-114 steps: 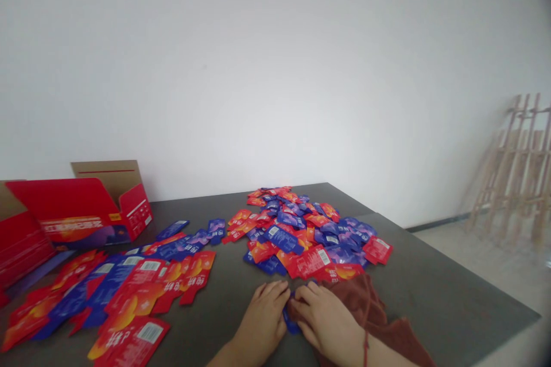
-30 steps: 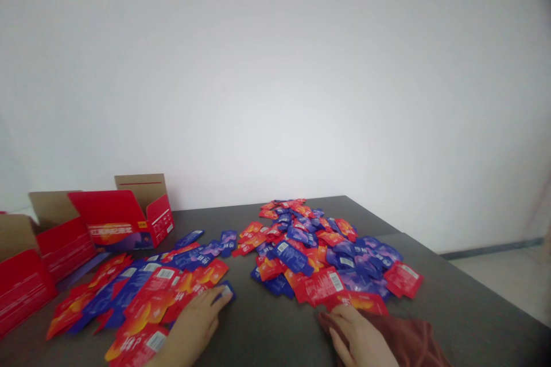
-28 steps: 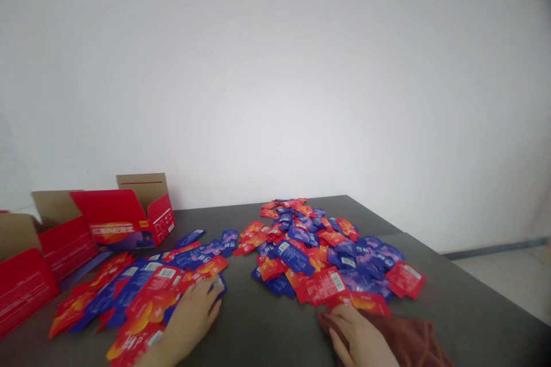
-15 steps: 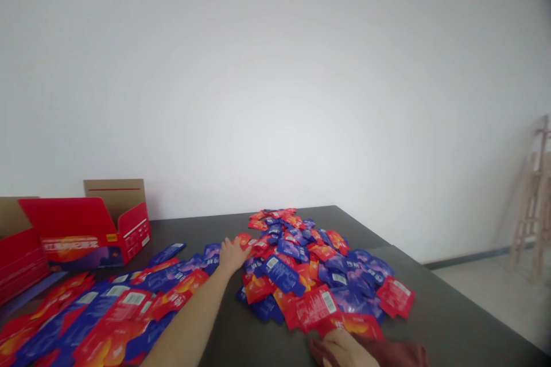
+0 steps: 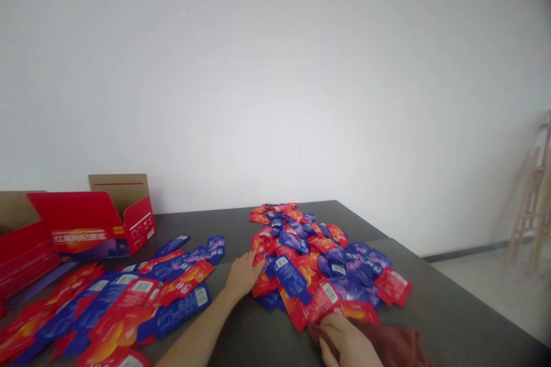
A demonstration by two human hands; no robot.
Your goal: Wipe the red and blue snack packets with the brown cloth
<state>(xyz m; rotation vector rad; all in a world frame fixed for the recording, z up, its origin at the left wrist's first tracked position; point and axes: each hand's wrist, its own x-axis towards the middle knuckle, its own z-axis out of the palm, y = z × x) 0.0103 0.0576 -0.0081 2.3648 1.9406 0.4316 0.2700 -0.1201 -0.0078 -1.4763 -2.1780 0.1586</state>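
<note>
A loose heap of red and blue sachets (image 5: 290, 275) lies on the dark table. Against its left edge rests my left hand (image 5: 243, 274), open, with the fingers stretched along the outer sachets. My right hand (image 5: 344, 339) is at the heap's near end, closed on a bunched brown cloth (image 5: 398, 345). Part of the cloth shows on both sides of the hand; some fingers are hidden. Another spread of red and blue sachets (image 5: 142, 292) lies to the left of my left forearm.
An open red carton (image 5: 90, 218) stands at the back left, its brown flap raised. A second red carton (image 5: 26, 252) is cut off by the left edge. The dark table (image 5: 267, 338) meets a white wall behind. A wooden easel-like frame (image 5: 531, 206) stands at the far right.
My left hand has moved right and nearer, pressing in the heap's left edge. A strip of bare table now separates the two groups of sachets. My right hand has shifted slightly up into view.
</note>
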